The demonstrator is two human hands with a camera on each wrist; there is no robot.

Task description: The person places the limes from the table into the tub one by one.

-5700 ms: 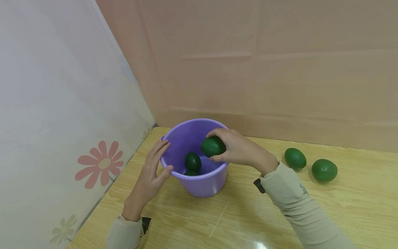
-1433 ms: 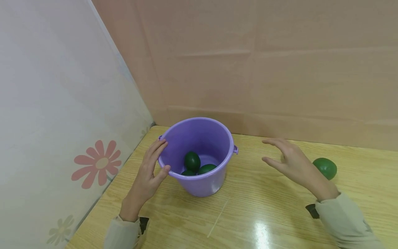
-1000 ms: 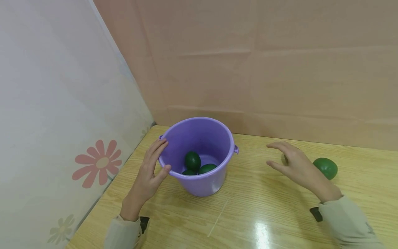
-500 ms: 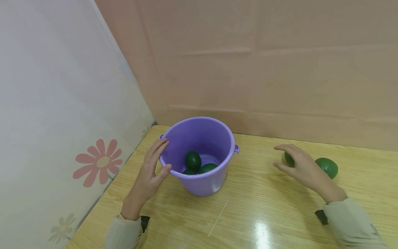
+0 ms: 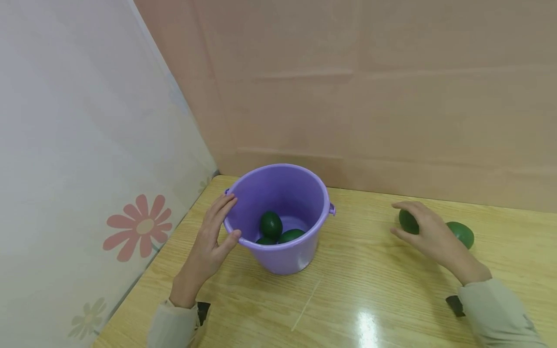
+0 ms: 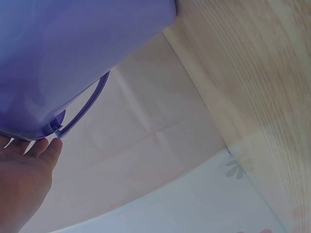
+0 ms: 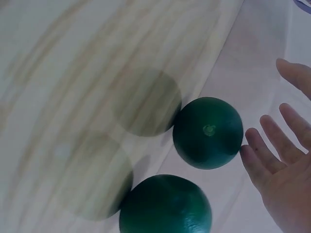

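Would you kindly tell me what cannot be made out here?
Head view: the lower-left green object, partly hidden by the front rim of the bucket.
Head view: part of the inner tabletop green object, covered by the right hand.
Left wrist view: the bucket's contents, behind its wall; the rest of the left hand, past the left edge.
Right wrist view: part of the bottommost green object, cut off by the bottom edge.
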